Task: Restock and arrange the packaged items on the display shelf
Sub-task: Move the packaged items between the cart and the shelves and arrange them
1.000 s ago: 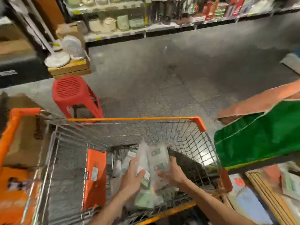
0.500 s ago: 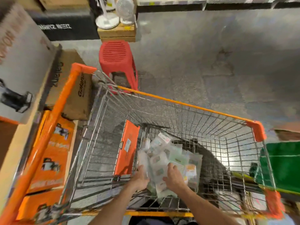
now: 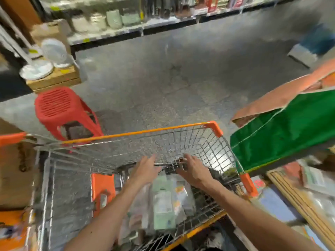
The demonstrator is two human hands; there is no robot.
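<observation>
A wire shopping cart [image 3: 163, 131] with orange trim stands in front of me. A heap of clear and pale green packaged items [image 3: 164, 205] lies in its near end. My left hand [image 3: 145, 171] and my right hand [image 3: 194, 171] hover above the far end of that heap, fingers spread, palms down, holding nothing. A dark object [image 3: 174, 166] lies between the two hands; blur hides what it is.
A red plastic stool [image 3: 59, 109] stands left of the cart. A green and orange display board [image 3: 282, 127] juts in from the right, with packaged goods [image 3: 315, 180] below it. Orange boxes [image 3: 10, 225] sit at lower left, white fans [image 3: 52, 51] on a wooden crate, and a far shelf [image 3: 112, 20] across the grey floor.
Both hands have let go of the packets and moved forward over the heap, fingers now spread. My view has lifted from the cart floor toward the aisle.
</observation>
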